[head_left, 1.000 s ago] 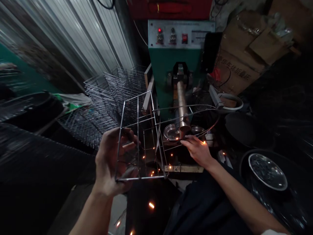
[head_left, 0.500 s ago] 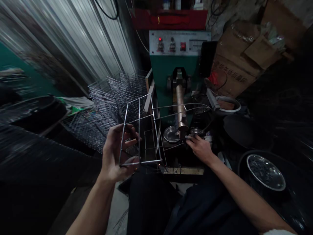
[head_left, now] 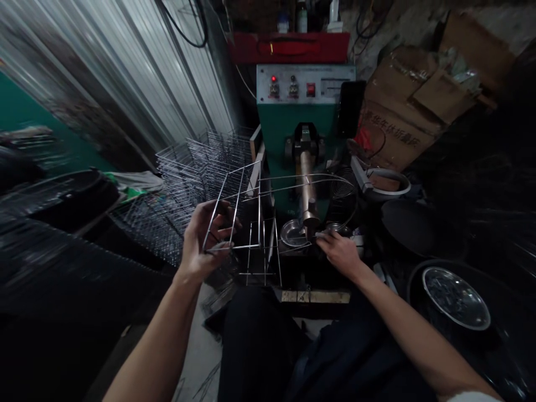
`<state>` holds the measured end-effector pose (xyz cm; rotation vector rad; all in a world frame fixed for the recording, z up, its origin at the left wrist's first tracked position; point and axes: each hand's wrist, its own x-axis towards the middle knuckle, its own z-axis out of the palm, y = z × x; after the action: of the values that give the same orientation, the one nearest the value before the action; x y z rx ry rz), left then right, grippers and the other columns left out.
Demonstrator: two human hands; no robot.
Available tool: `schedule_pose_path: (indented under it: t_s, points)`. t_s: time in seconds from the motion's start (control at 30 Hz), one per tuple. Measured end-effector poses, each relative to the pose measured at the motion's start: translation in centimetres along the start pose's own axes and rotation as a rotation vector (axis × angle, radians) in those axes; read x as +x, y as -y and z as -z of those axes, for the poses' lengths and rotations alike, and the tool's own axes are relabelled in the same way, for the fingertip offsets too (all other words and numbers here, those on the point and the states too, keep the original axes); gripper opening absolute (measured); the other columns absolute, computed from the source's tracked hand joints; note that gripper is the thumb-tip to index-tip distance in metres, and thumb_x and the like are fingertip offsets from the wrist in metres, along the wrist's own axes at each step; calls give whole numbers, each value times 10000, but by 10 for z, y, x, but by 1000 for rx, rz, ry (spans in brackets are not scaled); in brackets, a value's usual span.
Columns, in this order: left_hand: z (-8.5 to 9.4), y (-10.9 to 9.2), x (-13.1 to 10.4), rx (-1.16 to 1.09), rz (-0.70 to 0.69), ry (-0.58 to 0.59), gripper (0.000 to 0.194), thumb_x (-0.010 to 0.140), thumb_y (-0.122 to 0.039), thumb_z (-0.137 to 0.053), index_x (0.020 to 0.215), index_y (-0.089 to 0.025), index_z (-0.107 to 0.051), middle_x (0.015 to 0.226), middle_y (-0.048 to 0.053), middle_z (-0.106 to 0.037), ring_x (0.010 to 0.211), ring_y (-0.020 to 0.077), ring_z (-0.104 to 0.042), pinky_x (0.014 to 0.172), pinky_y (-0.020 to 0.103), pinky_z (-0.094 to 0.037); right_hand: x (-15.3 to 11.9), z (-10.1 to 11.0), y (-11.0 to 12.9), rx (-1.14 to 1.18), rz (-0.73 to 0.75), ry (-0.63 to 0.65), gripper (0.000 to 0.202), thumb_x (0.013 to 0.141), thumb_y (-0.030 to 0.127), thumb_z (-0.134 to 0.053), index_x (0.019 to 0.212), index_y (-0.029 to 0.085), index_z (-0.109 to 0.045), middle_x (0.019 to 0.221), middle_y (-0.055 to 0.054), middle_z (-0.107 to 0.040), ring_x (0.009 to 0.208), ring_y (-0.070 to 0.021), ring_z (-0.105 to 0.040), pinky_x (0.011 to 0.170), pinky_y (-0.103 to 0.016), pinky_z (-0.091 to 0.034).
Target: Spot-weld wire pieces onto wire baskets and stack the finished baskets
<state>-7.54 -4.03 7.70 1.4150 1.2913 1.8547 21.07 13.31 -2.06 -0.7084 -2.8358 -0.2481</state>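
My left hand grips the left end of a wire frame made of thin metal rods, its fingers and thumb round the rods. The frame reaches right towards the copper-coloured arm of a green machine. Just right of that arm's lower tip, my right hand pinches a small piece, too small to make out. A small metal dish sits behind the arm's tip, and thin curved wires pass across the arm.
Stacked wire racks stand at the left. A round metal dish of small parts lies at the right. Cardboard boxes lean behind, near a grey ring-shaped container. A wooden strip lies in front of the machine.
My left hand has moved slightly up and right, and the wire frame has tilted, its near end now higher. My right hand stays by the arm's tip. The view has shifted a little upward.
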Motion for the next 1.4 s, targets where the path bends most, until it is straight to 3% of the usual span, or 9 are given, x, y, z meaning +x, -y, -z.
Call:
schedule_pose_path:
  t_s: [0.2, 0.33, 0.5, 0.7, 0.87, 1.0, 1.1, 1.23, 1.4]
  points:
    - [3, 0, 11, -5, -29, 75, 579, 729, -364, -835, 1236, -230, -590, 1110, 21, -591, 921, 171, -667, 732, 260, -608, 7, -4, -2, 20, -19, -8, 382, 939, 20, -515, 1197, 207, -726, 1200, -110, -724, 1143, -267, -585, 734, -300, -555]
    - [5, 8, 16, 14, -96, 100, 650, 692, -336, -864, 1266, -236, -575, 1103, 31, -586, 914, 159, -649, 732, 249, -614, 10, -8, -3, -1, -12, -12, 347, 955, 59, -562, 1237, 196, -709, 1237, -98, -720, 1143, -260, -589, 723, -292, -533]
    - [9, 17, 20, 32, -159, 133, 655, 679, -334, -857, 1266, -236, -584, 1092, 37, -563, 890, 154, -641, 752, 266, -623, 10, -14, -3, -8, -41, -75, 274, 980, 79, -573, 1143, 223, -739, 1169, -51, -754, 1096, -243, -611, 692, -276, -492]
    - [12, 17, 18, 40, -128, 136, 637, 709, -324, -831, 1280, -225, -567, 1105, 44, -564, 895, 151, -623, 767, 267, -627, 10, -14, -2, -13, -44, -90, 286, 969, 44, -556, 1129, 199, -735, 1171, -62, -753, 1090, -238, -615, 688, -278, -508]
    - [15, 20, 18, 32, -106, 148, 669, 681, -332, -867, 1268, -243, -559, 1115, 36, -589, 870, 140, -623, 734, 244, -609, -19, -16, 8, 24, -52, -303, 234, 1002, 107, -559, 1148, 194, -719, 1246, -88, -717, 1208, -239, -587, 854, -282, -536]
    - [17, 23, 20, 36, -85, 143, 690, 638, -407, -888, 1235, -273, -568, 1148, 31, -576, 911, 165, -619, 721, 247, -592, -64, -31, 11, 141, -129, -397, 216, 1047, 183, -513, 1126, 203, -713, 1135, -80, -736, 1118, -217, -647, 882, -283, -533]
    - [16, 23, 21, 41, -66, 126, 695, 625, -420, -894, 1220, -272, -567, 1151, 28, -569, 924, 165, -613, 735, 243, -580, -102, -51, 5, 195, -224, -307, 237, 1059, 220, -480, 1112, 202, -710, 1066, -70, -747, 1021, -210, -681, 838, -288, -544]
    - [14, 20, 20, 55, -60, 122, 693, 616, -397, -898, 1201, -262, -552, 1106, 20, -580, 910, 164, -610, 720, 243, -562, -147, -81, -9, 190, -424, -37, 247, 1043, 251, -478, 1089, 207, -717, 1094, -72, -752, 1026, -246, -697, 836, -338, -549]
    - [14, 18, 20, 54, -29, 120, 687, 615, -398, -897, 1191, -266, -547, 1066, 12, -582, 900, 164, -616, 740, 262, -562, -170, -96, -16, 247, -556, 250, 229, 1041, 268, -493, 1094, 238, -714, 1116, -49, -749, 1030, -239, -705, 762, -302, -518]
